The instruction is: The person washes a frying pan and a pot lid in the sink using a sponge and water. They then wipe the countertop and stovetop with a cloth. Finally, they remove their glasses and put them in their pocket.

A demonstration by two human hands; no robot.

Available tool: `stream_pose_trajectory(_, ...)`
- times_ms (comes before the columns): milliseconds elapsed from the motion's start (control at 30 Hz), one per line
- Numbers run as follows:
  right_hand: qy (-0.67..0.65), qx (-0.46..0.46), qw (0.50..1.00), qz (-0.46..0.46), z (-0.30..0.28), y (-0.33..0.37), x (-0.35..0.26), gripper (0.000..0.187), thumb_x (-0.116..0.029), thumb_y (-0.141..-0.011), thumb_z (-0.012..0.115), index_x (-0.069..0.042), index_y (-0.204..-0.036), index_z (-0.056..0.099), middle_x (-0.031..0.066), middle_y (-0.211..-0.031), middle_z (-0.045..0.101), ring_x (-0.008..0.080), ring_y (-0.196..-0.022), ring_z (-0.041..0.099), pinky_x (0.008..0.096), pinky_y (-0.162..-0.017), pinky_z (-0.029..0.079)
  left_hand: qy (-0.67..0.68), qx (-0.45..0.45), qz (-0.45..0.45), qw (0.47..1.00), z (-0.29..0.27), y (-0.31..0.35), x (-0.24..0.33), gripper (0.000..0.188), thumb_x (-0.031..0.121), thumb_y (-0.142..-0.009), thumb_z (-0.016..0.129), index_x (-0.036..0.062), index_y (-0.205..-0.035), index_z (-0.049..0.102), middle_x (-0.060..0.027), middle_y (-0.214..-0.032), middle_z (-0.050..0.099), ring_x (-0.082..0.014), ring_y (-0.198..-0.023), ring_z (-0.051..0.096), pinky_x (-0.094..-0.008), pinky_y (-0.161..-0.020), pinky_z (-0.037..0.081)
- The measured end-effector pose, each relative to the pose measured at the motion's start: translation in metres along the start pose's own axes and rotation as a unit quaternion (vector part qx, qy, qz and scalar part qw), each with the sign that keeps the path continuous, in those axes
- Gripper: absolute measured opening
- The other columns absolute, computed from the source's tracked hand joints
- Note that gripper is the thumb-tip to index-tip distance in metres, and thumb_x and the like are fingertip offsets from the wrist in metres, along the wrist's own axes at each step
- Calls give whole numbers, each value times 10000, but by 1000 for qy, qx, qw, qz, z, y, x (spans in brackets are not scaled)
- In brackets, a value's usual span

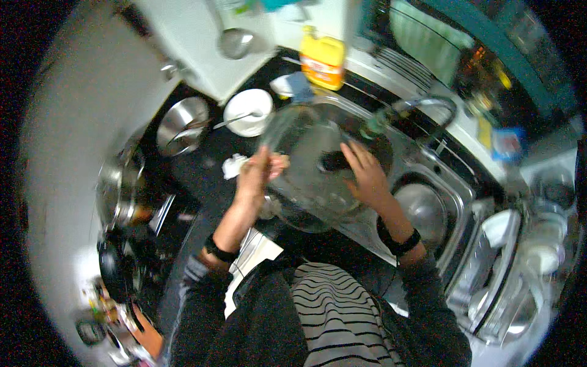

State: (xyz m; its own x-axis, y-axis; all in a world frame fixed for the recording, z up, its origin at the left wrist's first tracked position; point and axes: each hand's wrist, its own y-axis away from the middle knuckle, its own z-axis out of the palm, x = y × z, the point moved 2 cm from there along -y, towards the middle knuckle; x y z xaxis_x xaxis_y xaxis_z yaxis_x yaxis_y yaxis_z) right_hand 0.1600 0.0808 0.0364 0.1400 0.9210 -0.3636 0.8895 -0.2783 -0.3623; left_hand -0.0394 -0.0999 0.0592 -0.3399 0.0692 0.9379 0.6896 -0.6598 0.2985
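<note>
A large round see-through lid [306,189], apparently glass, is tilted over the counter and the left part of the sink. A dark knob [333,161] stands near its middle. My left hand [260,173] is closed on the lid's left edge. On the other side, my right hand [369,180] lies against the lid beside the knob, its fingers stretched out. Motion blurs the lid, so its far edge is hard to make out. A crumpled white scrap [235,166] shows just left of my left hand.
The steel sink [449,177] holds a round metal pan [419,208]; a faucet [428,101] arches behind. A yellow jug [322,59] stands at the back. Left are a white bowl [249,104] with a utensil and a metal bowl [183,126]. A dish rack [489,275] stands right.
</note>
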Motion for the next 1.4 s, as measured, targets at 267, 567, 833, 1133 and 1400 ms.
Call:
stream_pose_trajectory(267,-72,-53,995,39,14,-17,-15,462,-106,-555,711,-69,-984,546,158,-906,595,357,-862,580,419,-736,467,136,-30,-86,986,-23,34,-15,554,501,-862,517,2,-1102,533,-128,-1029,627,-165,-879,620,-293,-749,482)
stream_pose_trajectory(567,-36,-136,990,29,7,-13,-53,411,-75,-635,662,-76,-1036,569,143,-886,625,344,-832,604,412,-742,483,-226,-38,126,965,-153,137,2,679,434,-830,598,-55,-1259,405,-252,-1207,502,-302,-1077,543,-352,-909,429)
stream_pose_trajectory(833,92,-69,993,-32,-11,-53,-233,391,-49,-624,633,5,-1008,581,187,-887,629,348,-814,608,387,-725,473,-323,83,140,932,-331,330,24,556,349,-858,574,-38,-1235,442,-244,-1102,574,-319,-1033,573,-371,-883,451)
stream_pose_trajectory(1133,-85,-76,956,-269,38,-137,-578,314,54,-606,610,-8,-910,554,204,-800,581,385,-789,572,370,-685,448,-211,239,191,928,-488,492,19,484,215,-861,593,-19,-1256,439,-181,-1146,564,-209,-1014,569,-309,-842,462)
stream_pose_trajectory(1400,-27,-149,912,-381,233,-199,-826,281,-124,-614,590,-44,-883,617,195,-834,631,377,-830,605,477,-713,488,-88,395,164,900,-547,618,-36,438,84,-873,555,-15,-1278,417,-155,-1191,545,-172,-1038,550,-280,-901,429)
